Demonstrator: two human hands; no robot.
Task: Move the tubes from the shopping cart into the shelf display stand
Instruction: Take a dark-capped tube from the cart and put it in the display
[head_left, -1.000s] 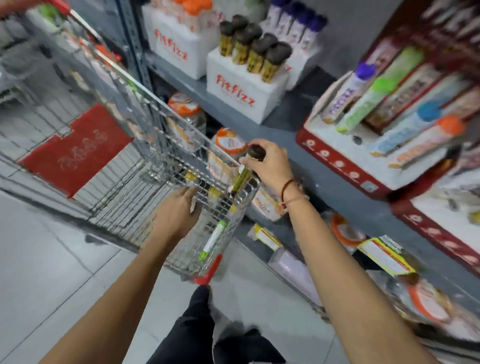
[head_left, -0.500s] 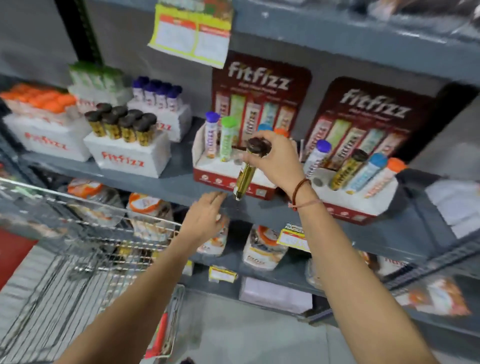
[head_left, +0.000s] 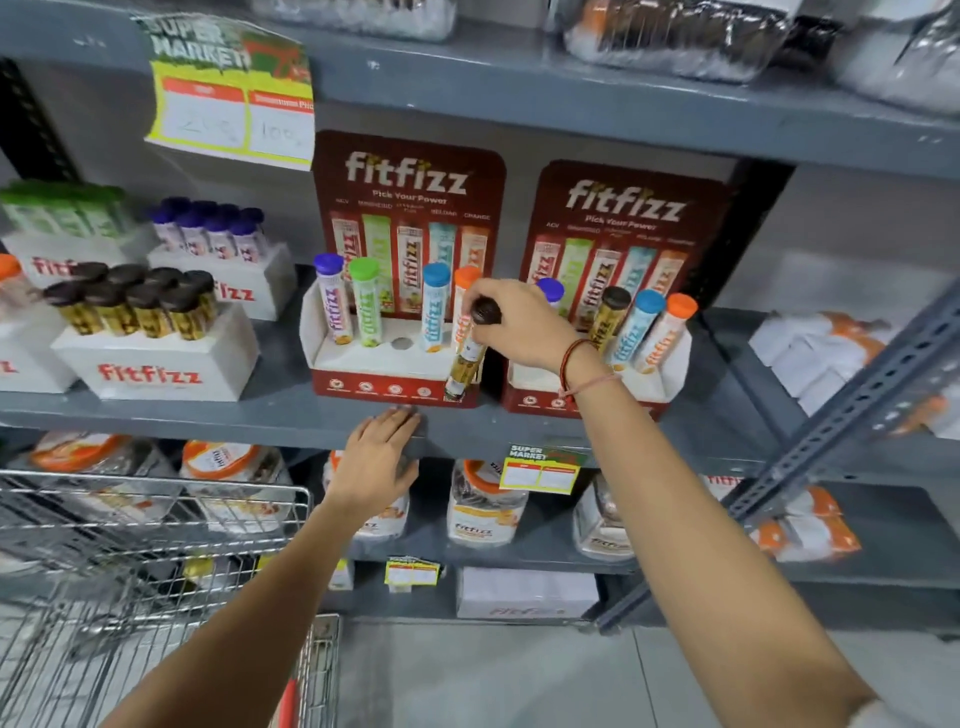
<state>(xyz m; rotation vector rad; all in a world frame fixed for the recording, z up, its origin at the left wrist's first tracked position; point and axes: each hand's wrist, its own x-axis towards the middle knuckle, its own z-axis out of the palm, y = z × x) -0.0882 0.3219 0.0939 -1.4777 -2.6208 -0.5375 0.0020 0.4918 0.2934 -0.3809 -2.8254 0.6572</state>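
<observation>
Supermarket aisle, grey floor below; nearest, wire shopping cart (head_left: 156, 525) at lower left. Beyond it, left hand (head_left: 376, 462) flat and open against grey shelf (head_left: 208, 415) edge, holding nothing; right hand (head_left: 519, 325) pinched on dark cap of brown-capped tube (head_left: 465, 364), tilted, hanging just before red display stand (head_left: 395, 387), empty hole (head_left: 401, 343) between green and blue tubes. Likely light, stiff, smooth plastic — best gripped at cap; farthest, backboard reading "fitfizz, Pick Your Power", tag reading "SUPER MARKET".
</observation>
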